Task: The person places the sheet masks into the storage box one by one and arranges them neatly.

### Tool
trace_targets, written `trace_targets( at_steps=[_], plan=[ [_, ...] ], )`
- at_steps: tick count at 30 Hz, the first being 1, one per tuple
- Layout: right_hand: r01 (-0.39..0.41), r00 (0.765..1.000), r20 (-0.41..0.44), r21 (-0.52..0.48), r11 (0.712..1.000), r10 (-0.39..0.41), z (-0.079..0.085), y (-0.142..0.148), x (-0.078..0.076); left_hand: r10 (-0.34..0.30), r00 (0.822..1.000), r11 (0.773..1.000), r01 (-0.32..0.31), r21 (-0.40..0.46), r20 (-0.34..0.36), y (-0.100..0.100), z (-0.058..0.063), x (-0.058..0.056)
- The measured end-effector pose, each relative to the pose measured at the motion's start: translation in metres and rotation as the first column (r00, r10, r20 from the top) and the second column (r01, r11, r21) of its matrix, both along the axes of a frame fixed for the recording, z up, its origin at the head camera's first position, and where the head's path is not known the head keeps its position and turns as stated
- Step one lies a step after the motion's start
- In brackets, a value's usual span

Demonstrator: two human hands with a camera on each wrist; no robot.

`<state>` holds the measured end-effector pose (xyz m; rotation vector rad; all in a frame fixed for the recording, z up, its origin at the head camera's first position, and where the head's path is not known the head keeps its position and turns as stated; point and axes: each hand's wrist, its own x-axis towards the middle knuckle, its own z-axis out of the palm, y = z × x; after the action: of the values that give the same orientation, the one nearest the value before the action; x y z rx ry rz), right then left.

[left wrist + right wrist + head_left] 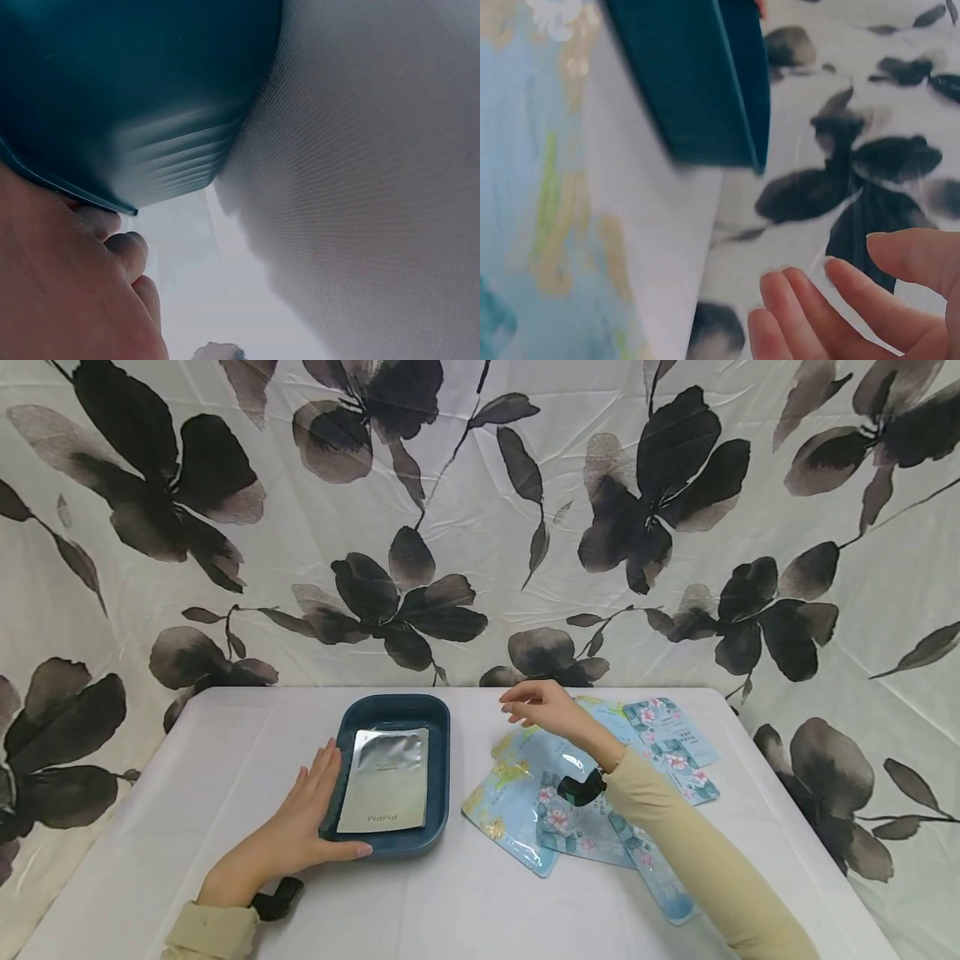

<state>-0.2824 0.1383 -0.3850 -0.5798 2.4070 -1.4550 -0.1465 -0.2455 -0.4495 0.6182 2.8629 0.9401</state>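
A dark teal tray (439,777) stands on the white table, with a silvery mask packet (382,781) lying flat in it. My left hand (300,818) rests against the tray's left side, fingers straight along the rim and thumb at the near left corner. In the left wrist view that hand touches the tray's edge (90,199). Above the blue packets hovers my right hand (551,708), fingers loosely bent and holding nothing. Its bent fingers (802,307) show apart from the tray in the right wrist view.
Several blue packets with flower prints overlap right of the tray, among them a yellow-flowered packet (502,810), a pink-flowered packet (585,827) and a narrow packet (660,881). Behind the white table (255,735) hangs a floral cloth (480,527).
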Motion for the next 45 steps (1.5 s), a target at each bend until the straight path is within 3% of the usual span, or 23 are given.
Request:
trace_targets(
  at_steps=[9, 17, 22, 31, 38, 45],
  plan=[
    [0.124, 0.991, -0.062, 0.044, 0.991, -0.122, -0.015, 0.040, -0.010, 0.001, 1.000, 1.000, -0.001, -0.006, -0.009, 0.000, -0.001, 0.000],
    [0.219, 0.972, -0.113, 0.124, 0.968, -0.206, -0.036, 0.057, -0.017, 0.003, 1.000, 1.000, -0.003, -0.004, -0.013, 0.000, -0.003, 0.000],
    [0.207, 0.970, -0.160, 0.157, 0.966, -0.182, -0.048, 0.061, -0.019, -0.001, 1.000, 1.000, 0.001, 0.005, -0.013, -0.001, -0.004, 0.000],
    [0.137, 0.986, -0.131, 0.279, 0.950, -0.104, -0.062, 0.055, -0.022, -0.008, 1.000, 1.000, 0.009, 0.016, -0.027, -0.001, -0.004, 0.001],
    [0.139, 0.986, -0.134, 0.331, 0.933, -0.099, -0.066, 0.050, -0.024, -0.006, 1.000, 1.000, 0.006, 0.014, -0.023, 0.000, -0.001, 0.002],
    [0.119, 0.989, -0.120, 0.325, 0.938, -0.084, -0.063, 0.047, -0.021, 0.010, 1.000, 1.000, -0.010, 0.000, -0.014, -0.001, -0.004, 0.000]
  ],
)
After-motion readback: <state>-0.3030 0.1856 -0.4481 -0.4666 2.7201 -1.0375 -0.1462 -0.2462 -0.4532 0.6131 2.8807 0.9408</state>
